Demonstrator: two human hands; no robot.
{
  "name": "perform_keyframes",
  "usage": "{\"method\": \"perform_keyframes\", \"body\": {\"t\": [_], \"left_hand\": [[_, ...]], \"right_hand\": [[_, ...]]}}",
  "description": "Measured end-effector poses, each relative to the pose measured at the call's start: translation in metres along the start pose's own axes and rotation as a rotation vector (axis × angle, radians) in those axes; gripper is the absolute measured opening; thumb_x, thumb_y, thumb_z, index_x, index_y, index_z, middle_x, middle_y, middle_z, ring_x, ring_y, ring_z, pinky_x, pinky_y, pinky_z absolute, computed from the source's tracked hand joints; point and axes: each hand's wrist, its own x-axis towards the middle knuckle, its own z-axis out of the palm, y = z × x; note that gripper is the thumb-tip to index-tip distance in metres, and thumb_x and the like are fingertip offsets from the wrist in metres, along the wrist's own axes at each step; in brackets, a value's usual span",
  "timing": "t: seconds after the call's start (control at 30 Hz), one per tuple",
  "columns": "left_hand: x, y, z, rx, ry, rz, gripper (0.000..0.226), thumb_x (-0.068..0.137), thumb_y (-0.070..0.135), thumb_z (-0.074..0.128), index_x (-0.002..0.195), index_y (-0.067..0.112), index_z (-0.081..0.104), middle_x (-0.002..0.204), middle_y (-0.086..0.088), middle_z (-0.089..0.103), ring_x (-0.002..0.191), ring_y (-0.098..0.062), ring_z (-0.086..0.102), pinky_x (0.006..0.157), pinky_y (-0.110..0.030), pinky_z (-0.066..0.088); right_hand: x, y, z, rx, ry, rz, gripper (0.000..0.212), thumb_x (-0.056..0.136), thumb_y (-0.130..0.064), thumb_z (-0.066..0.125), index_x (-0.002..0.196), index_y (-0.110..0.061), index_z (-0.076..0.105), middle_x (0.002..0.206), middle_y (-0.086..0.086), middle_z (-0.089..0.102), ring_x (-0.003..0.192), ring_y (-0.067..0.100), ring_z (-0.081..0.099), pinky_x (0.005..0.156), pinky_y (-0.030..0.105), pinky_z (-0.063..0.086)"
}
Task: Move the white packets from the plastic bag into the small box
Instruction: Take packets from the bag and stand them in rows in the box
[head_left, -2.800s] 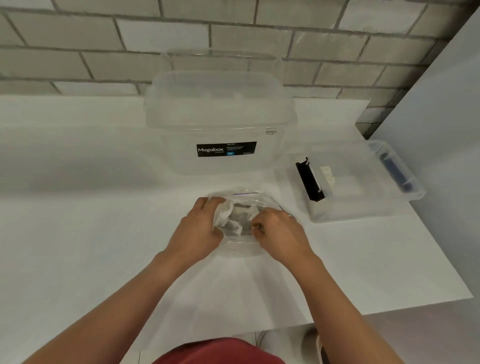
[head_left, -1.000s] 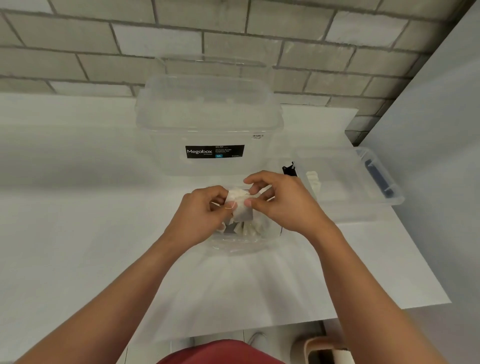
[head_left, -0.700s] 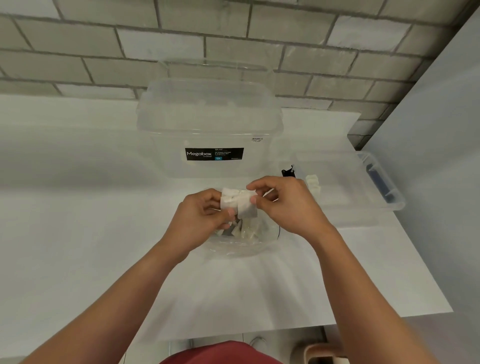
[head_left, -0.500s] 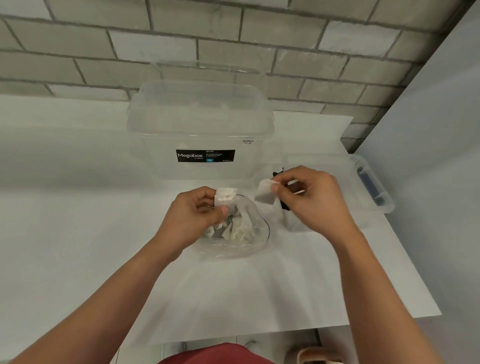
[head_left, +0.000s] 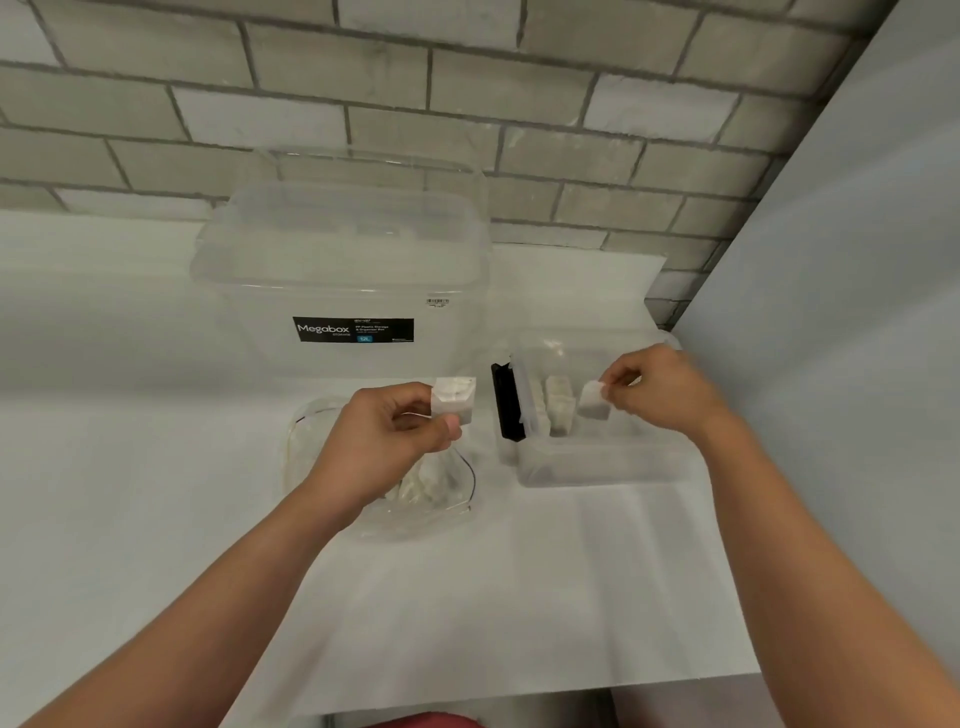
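Observation:
My left hand pinches a white packet above the clear plastic bag, which lies on the white table and holds several more white packets. My right hand pinches another white packet over the small clear box, which stands to the right of the bag. A row of white packets stands inside the box near its left end, beside its black latch.
A large clear Megabox container with its lid on stands behind the bag against a brick wall. A grey panel closes off the right side. The table's front edge runs just below my forearms.
Both hands drew packets out of the bag and pulled them apart. My right hand has carried its packet rightwards over the small box; my left hand lifted its packet slightly above the bag.

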Motion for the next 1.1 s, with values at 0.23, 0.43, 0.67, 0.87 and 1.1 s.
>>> {"method": "perform_keyframes", "body": {"t": [0.23, 0.43, 0.67, 0.87, 1.1], "left_hand": [[-0.005, 0.011, 0.025, 0.065, 0.059, -0.001, 0.050, 0.086, 0.005, 0.075, 0.047, 0.035, 0.063, 0.085, -0.009, 0.076, 0.037, 0.006, 0.047, 0.040, -0.005, 0.031], [0.004, 0.008, 0.030, 0.138, 0.074, -0.035, 0.027, 0.084, 0.018, 0.079, 0.064, 0.032, 0.068, 0.085, -0.005, 0.077, 0.051, -0.001, 0.057, 0.038, -0.007, 0.029], [0.013, 0.001, 0.032, 0.142, 0.048, -0.039, 0.013, 0.081, 0.018, 0.081, 0.093, 0.022, 0.077, 0.087, 0.003, 0.078, 0.086, -0.014, 0.075, 0.090, -0.036, 0.057], [0.024, 0.000, 0.038, 0.230, 0.024, 0.049, 0.013, 0.083, 0.017, 0.080, 0.090, 0.027, 0.078, 0.083, 0.010, 0.077, 0.083, -0.009, 0.074, 0.078, -0.025, 0.052], [0.033, 0.012, 0.054, 0.358, -0.091, 0.152, 0.015, 0.084, 0.017, 0.077, 0.093, 0.028, 0.078, 0.082, 0.012, 0.076, 0.081, -0.002, 0.072, 0.079, -0.022, 0.052]], "right_hand": [[0.037, 0.010, 0.032, -0.046, -0.324, 0.026, 0.010, 0.081, -0.004, 0.078, 0.085, -0.013, 0.077, 0.072, 0.004, 0.075, 0.066, 0.017, 0.074, 0.070, 0.027, 0.062], [0.060, 0.017, 0.050, -0.203, -0.199, -0.023, 0.005, 0.082, -0.019, 0.077, 0.085, -0.023, 0.075, 0.093, 0.002, 0.074, 0.085, 0.020, 0.069, 0.083, 0.032, 0.059], [0.059, 0.016, 0.048, -0.197, -0.221, -0.021, 0.019, 0.081, -0.026, 0.081, 0.098, -0.019, 0.076, 0.101, 0.002, 0.073, 0.093, 0.022, 0.067, 0.089, 0.036, 0.057], [0.001, -0.033, 0.000, 0.296, 0.029, -0.188, 0.007, 0.089, -0.036, 0.074, 0.095, -0.032, 0.078, 0.087, -0.020, 0.074, 0.087, 0.002, 0.068, 0.082, 0.020, 0.053], [-0.034, -0.065, -0.021, 0.178, -0.145, -0.408, 0.025, 0.087, -0.037, 0.077, 0.113, -0.038, 0.075, 0.098, -0.022, 0.073, 0.084, 0.000, 0.068, 0.081, 0.021, 0.054]]}}
